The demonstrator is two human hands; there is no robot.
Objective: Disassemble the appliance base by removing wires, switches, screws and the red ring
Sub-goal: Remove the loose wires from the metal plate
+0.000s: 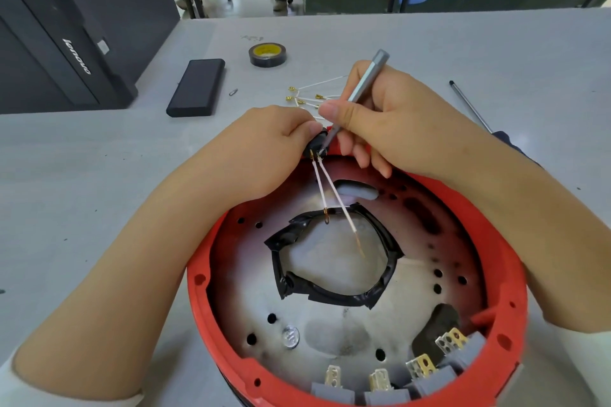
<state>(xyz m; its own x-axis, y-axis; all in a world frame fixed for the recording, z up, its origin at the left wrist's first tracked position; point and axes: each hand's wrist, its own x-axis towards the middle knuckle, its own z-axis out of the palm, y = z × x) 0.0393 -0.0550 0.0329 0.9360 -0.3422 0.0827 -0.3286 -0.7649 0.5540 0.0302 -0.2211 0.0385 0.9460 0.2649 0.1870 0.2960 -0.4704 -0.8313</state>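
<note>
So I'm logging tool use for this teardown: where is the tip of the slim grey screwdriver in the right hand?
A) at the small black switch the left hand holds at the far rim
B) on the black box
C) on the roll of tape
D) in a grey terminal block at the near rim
A: the right hand holds the grey screwdriver with its tip at the black switch that the left hand grips at the red ring.

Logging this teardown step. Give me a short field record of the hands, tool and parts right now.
left hand: pinches black switch at the far rim
right hand: holds grey screwdriver, tip at the switch terminals
white wires: two, running from the switch into the base
red ring: still on the base
removed wires: loose on the table
tape roll: beyond them
</note>
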